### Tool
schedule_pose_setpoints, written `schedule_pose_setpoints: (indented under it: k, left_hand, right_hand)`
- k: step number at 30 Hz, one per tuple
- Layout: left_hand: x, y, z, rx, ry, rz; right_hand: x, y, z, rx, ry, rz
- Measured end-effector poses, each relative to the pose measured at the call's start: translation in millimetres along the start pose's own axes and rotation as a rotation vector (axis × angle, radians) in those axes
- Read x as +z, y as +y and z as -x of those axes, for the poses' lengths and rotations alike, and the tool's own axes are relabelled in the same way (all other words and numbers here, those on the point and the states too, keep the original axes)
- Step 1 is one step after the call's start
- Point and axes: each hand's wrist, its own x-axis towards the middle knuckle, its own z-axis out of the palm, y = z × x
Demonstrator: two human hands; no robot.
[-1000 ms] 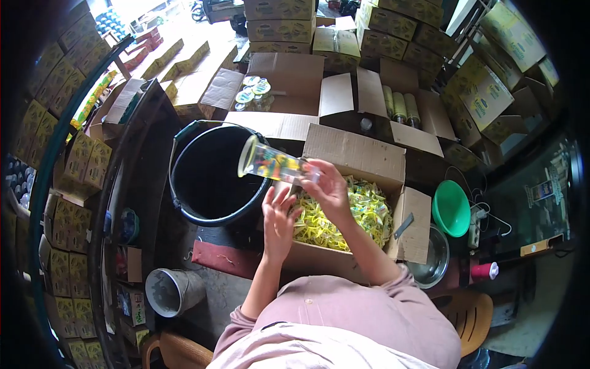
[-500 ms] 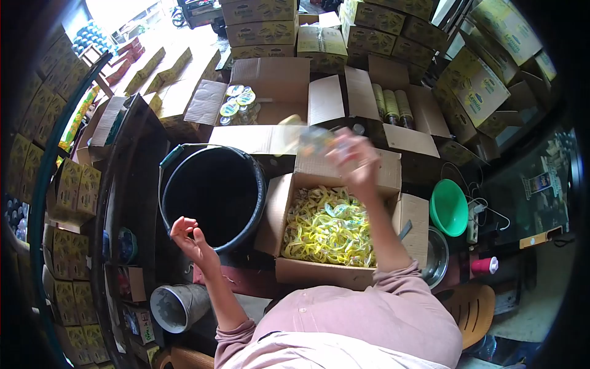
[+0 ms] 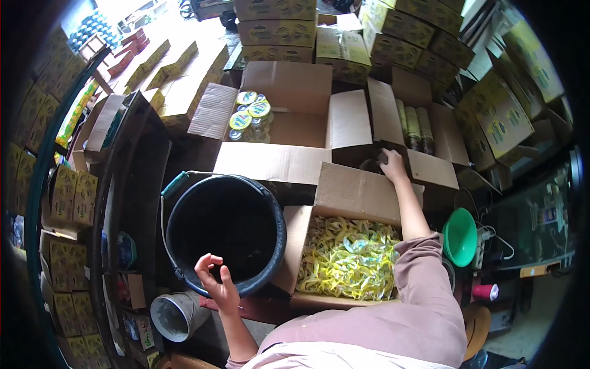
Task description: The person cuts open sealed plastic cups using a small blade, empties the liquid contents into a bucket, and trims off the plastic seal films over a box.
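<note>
The person's right hand [image 3: 393, 166] reaches past the raised back flap of an open carton [image 3: 294, 246] filled with crinkled yellow strips [image 3: 350, 261]. Its fingers are bent beside a small dark object [image 3: 370, 165], which lies in the shadowed gap between that carton, another holding lidded cups [image 3: 249, 115] and a third holding upright yellowish rolls [image 3: 418, 130]. Whether the fingers grip the object or only meet it cannot be told. The left hand [image 3: 216, 280] is raised at the near rim of a black bucket [image 3: 280, 230], fingers loosely curled and holding nothing; contact with the rim is unclear.

The likeliest trouble seems to be in that dark gap: with little light and flaps close around, a fingertip that misjudges its place could knock the object out of reach. The right forearm passes over the strip carton's edge, so a sleeve that snags there might bend the flap or drag a few strips out. A careless swing of the left wrist could catch the bucket's handle [image 3: 163, 224], which hangs at its side, and jolt the bucket
</note>
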Motion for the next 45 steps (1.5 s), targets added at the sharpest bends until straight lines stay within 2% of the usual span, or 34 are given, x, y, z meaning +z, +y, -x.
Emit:
schedule_pose_setpoints:
  k: [6, 8, 10, 12, 14, 16, 18, 20, 23, 26, 29, 34, 39, 44, 45]
  left_hand:
    - [0, 3, 0, -0.032, -0.008, 0.043]
    - [-1, 3, 0, -0.060, 0.009, 0.055]
    - [1, 5, 0, -0.066, 0.044, 0.075]
    - [0, 4, 0, -0.053, 0.037, 0.064]
    - [-1, 3, 1, -0.044, 0.034, 0.054]
    - [-3, 0, 2, -0.041, 0.039, 0.027]
    - [-2, 1, 3, -0.051, 0.055, 0.013]
    - [-3, 1, 4, -0.058, 0.063, -0.021]
    - [2, 7, 0, -0.087, 0.117, -0.021]
    - [3, 13, -1, -0.111, 0.116, -0.012]
    - [4, 10, -1, -0.107, 0.121, 0.012]
    - [3, 9, -1, -0.094, 0.106, 0.001]
    - [-2, 4, 0, -0.050, 0.061, 0.033]
    - [-2, -3, 4, 0.061, 0.020, 0.057]
    - [-2, 0, 5, 0.115, 0.018, 0.036]
  right_hand:
    - [-30, -10, 1, 0.091, -0.119, -0.008]
    - [-52, -26, 2, 0.068, 0.173, 0.179]
    - [-67, -69, -18, 0.053, 0.484, 0.005]
    - [-58, -127, -40, -0.076, 0.479, -0.168]
    - [-17, -159, -70, -0.233, 0.260, -0.246]
    - [46, -185, -103, -0.252, 0.043, -0.502]
    - [103, -210, -138, -0.033, -0.191, -0.625]
    - [141, -240, -162, 0.378, -0.448, -0.846]
    - [177, -268, -182, 0.556, -0.583, -0.887]
    - [205, -287, -187, 0.621, -0.387, -0.890]
    - [216, -280, -188, 0.616, -0.403, -1.188]
    - [227, -247, -185, 0.795, -0.179, -1.334]
    - [166, -214, -154, 0.564, 0.031, -1.084]
    - [25, -218, -45, 0.367, 0.071, -1.318]
    - [-4, -220, -15, 0.384, 0.042, -1.403]
